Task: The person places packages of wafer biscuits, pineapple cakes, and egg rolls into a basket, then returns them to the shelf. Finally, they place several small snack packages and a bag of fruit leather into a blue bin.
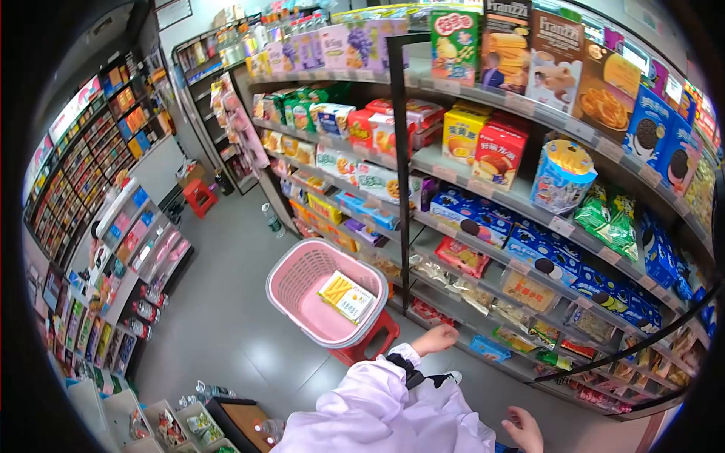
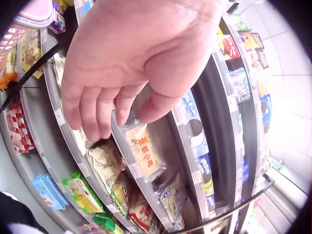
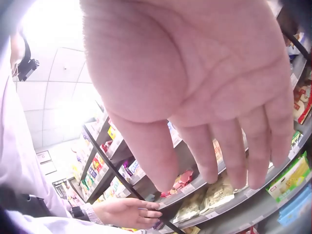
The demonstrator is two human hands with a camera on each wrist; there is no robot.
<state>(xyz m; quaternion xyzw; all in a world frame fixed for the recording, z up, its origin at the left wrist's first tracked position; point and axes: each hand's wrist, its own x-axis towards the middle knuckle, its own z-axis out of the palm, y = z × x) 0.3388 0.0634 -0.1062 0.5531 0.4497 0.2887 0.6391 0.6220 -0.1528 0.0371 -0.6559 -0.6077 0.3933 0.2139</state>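
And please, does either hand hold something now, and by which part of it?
Nothing is held: the left hand and the right hand are both empty. Neither touches the pink basket.

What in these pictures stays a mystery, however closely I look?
- Head view: the fine print on the yellow-and-white box is too small to read.
- Head view: most of the red stool is hidden by the pink basket.
- Head view: the bottom edge cuts off the right hand, so its wrist doesn't show.
- Left wrist view: the left hand covers part of the shelves.
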